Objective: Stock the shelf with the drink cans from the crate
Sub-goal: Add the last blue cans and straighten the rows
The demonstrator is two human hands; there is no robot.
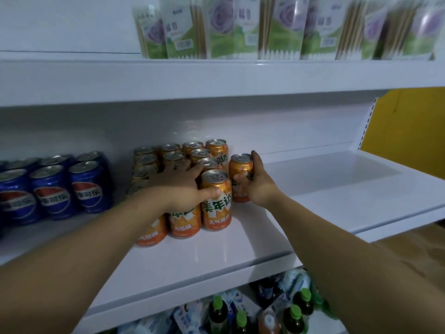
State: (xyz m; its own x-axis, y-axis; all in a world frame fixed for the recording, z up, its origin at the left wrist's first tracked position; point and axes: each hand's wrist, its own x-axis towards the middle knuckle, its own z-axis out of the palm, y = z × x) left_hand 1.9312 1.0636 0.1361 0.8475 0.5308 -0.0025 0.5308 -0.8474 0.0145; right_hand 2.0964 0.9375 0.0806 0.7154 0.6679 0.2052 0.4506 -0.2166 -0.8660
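Several orange drink cans (192, 150) stand in rows on the white middle shelf (216, 251). My left hand (178, 186) lies over the rows, fingers spread across the can tops, with the thumb pressing the front of the front-right can (216, 213). My right hand (255, 182) grips one more orange can (240, 165), upright on the shelf just right of the rows. No crate is in view.
Blue cola cans (53, 186) stand at the left of the same shelf. The shelf board to the right (349, 189) is bare. White-and-green packets (240, 27) line the shelf above. Green-capped bottles (219, 312) fill the shelf below. A yellow wall (409, 131) is at the far right.
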